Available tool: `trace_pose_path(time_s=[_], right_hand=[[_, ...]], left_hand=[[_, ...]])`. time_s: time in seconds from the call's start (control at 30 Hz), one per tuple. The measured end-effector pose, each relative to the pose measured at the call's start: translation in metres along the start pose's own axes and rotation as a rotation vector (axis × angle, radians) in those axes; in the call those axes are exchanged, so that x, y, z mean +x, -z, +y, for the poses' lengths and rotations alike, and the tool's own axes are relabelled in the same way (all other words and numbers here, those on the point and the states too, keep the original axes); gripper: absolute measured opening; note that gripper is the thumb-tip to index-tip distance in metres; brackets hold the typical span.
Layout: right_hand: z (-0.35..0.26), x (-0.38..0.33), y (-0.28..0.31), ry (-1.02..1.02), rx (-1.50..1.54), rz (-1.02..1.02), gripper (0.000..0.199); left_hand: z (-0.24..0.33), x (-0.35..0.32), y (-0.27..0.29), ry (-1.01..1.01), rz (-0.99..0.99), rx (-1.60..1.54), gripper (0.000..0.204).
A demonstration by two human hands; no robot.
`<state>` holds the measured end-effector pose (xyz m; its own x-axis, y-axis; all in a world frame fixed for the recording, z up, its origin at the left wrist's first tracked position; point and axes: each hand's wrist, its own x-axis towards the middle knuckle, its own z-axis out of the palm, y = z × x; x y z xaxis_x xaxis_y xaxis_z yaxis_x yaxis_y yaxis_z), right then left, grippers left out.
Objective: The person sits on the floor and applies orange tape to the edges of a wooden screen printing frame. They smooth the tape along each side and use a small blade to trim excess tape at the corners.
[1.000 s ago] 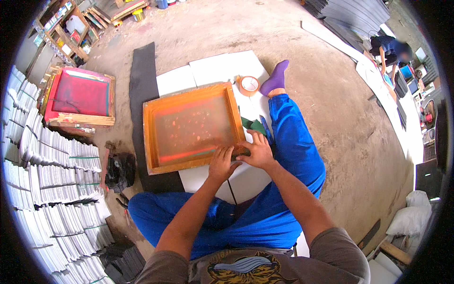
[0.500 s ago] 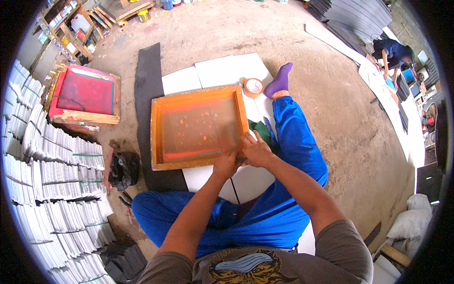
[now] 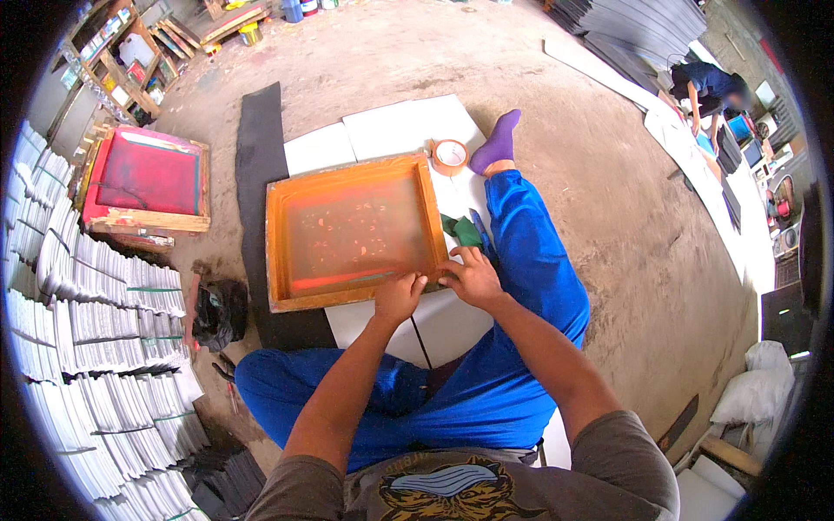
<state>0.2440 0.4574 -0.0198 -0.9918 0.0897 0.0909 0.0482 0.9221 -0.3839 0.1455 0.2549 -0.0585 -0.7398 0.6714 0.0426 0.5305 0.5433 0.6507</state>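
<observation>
From where I stand, the person sits on the concrete floor (image 3: 634,200) in blue trousers (image 3: 539,252), bent over a wooden-framed printing screen (image 3: 360,230), its mesh flecked with orange. The screen lies across the middle of some white boards (image 3: 391,130) on the floor, its left side lapping over a dark strip (image 3: 261,130) that runs along the boards' left edge. The left hand (image 3: 399,296) is at the screen's near rail, toward the right end, fingers curled in and thumb pointing to the other hand. The right hand (image 3: 472,278) is at the near right corner of the frame, fingers bent over it, thumb turned inward; I can't tell whether either set of fingers is gripping anything there. By the boards' right edge, near the far corner, a roll of brown tape (image 3: 451,169) sits just beside a purple-socked foot (image 3: 497,146). Closer in along that edge is a crumpled green piece (image 3: 466,233), with a slim blue tool beside it, possibly a cutter. Off to the left are a red screen (image 3: 152,174), a black plastic bag (image 3: 221,313) and banded paper stacks (image 3: 113,326); at the far right, a co-worker (image 3: 717,82) stoops.
</observation>
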Motion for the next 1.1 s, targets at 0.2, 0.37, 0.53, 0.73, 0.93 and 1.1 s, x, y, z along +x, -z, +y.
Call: trace_pose_path(time_s=[0.2,0.37,0.53,0.73,0.93,1.1], right_hand=[[-0.003,0.007,-0.026,-0.058,0.061,0.098,0.017],[-0.007,0.015,-0.026,-0.114,-0.016,-0.011,0.016],[-0.003,0.016,-0.025,-0.084,-0.109,-0.046,0.019],[-0.014,0.041,-0.011,0.070,-0.373,-0.265,0.034],[-0.007,0.032,-0.024,0.118,-0.345,-0.205,0.050],[-0.006,0.031,-0.014,0.130,-0.285,-0.251,0.056]], left_hand=[[0.007,0.001,0.000,0.140,0.052,-0.045,0.037],[-0.002,0.003,-0.006,0.158,0.006,0.086,0.036],[-0.004,0.002,-0.002,0.120,-0.028,0.111,0.034],[0.006,0.006,0.003,0.107,-0.016,0.370,0.031],[0.008,0.009,-0.001,0.232,-0.152,0.272,0.034],[0.007,0.009,0.012,0.209,-0.242,0.345,0.045]])
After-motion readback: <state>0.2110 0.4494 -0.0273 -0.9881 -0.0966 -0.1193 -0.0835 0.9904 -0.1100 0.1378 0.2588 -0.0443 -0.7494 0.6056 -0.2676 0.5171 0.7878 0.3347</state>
